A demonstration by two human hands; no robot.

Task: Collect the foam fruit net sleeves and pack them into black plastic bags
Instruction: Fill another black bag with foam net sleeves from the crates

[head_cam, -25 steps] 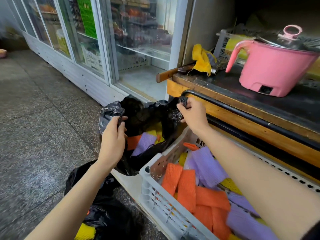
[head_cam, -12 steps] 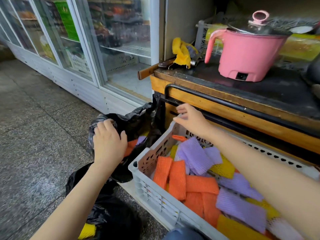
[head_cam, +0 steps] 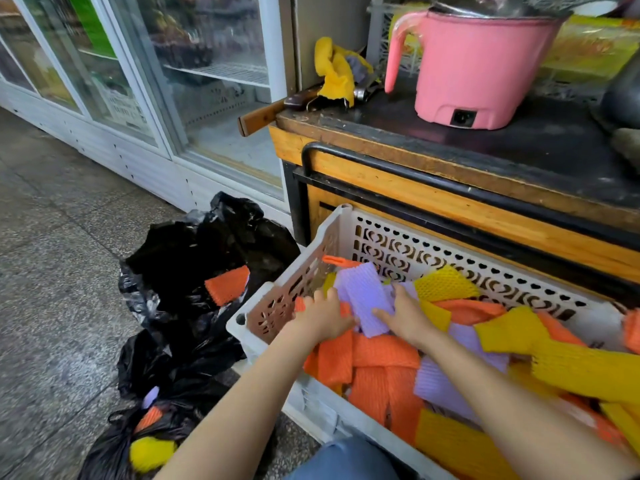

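**Left hand (head_cam: 323, 319) and right hand (head_cam: 404, 320) grip a purple sleeve (head_cam: 363, 299) in the crate (head_cam: 325, 410)**

On the floor at far left, the black bag (head_cam: 194, 258) gapes, an orange sleeve (head_cam: 227, 284) showing inside. A second bag (head_cam: 114, 445) lies nearer, with sleeves in it too. To the right, in the white crate, my left fingers curl over the purple sleeve's left edge. My right hand pinches its right edge, thumb on top. Loose sleeves (head_cam: 384, 375) lie piled around. A pink pot (head_cam: 474, 64) stands on the counter (head_cam: 519, 143) beyond.

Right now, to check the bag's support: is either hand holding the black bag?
No: the left hand and right hand are both on a purple sleeve in the white crate, away from the black bag.
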